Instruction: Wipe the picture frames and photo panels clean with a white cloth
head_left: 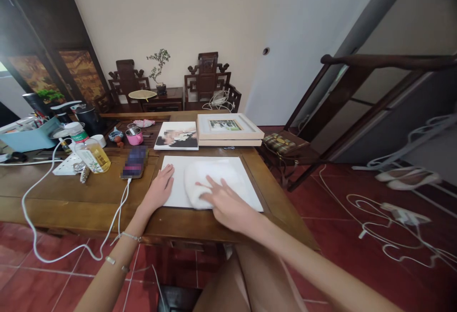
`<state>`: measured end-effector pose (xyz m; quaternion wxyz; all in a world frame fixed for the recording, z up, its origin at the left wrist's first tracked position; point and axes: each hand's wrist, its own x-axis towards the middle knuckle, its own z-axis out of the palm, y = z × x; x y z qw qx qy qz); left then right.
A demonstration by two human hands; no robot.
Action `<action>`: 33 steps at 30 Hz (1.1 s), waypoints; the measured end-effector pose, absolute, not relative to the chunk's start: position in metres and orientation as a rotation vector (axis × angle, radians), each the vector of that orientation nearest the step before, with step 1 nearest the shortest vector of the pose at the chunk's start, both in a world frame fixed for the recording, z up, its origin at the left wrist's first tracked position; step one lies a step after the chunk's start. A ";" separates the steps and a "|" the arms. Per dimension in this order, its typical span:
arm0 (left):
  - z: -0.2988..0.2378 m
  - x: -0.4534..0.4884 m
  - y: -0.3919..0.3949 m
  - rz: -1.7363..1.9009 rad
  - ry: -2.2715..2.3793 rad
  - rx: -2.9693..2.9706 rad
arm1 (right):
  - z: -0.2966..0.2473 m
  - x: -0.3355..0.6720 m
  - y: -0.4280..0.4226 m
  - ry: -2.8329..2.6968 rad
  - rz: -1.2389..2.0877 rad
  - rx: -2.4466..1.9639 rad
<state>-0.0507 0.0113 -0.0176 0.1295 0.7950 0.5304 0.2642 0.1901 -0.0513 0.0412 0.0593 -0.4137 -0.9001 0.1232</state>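
A flat white board (174, 197) lies near the front edge of the wooden table. My left hand (162, 183) rests on its left edge, fingers stretched out and holding nothing. Over the middle of the board spreads a fluffy white cloth (194, 174). My right hand (226, 200) is on top of this cloth, some fingers extended across it and the cloth bunched near the thumb. Slight blur softens the right hand, and the cloth covers part of the board.
Behind the board are a photo panel (176, 136) and stacked frames (230, 136). Left of it lies a phone (134, 162) on a white cable, with a pink cup (134, 136), an oil-coloured bottle (94, 157) and a blue bin (32, 136) beyond. A wooden chair (296, 145) stands right.
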 end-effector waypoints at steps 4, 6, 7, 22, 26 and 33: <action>-0.016 -0.052 0.012 0.763 1.521 2.307 | 0.039 0.174 0.015 -2.679 0.187 -1.411; -0.016 -0.052 0.012 0.761 1.517 2.316 | 0.038 0.164 0.032 -2.655 0.144 -1.461; -0.017 -0.053 0.012 0.761 1.518 2.319 | 0.037 0.159 0.035 -2.642 0.131 -1.477; -0.019 -0.051 0.012 0.784 1.528 2.318 | 0.039 0.173 -0.077 -2.762 0.339 -1.229; -0.020 -0.052 0.013 0.808 1.512 2.293 | 0.039 0.169 -0.023 -2.683 0.227 -1.358; -0.009 -0.051 0.012 1.125 1.474 1.944 | 0.030 0.127 0.013 -2.603 0.082 -1.485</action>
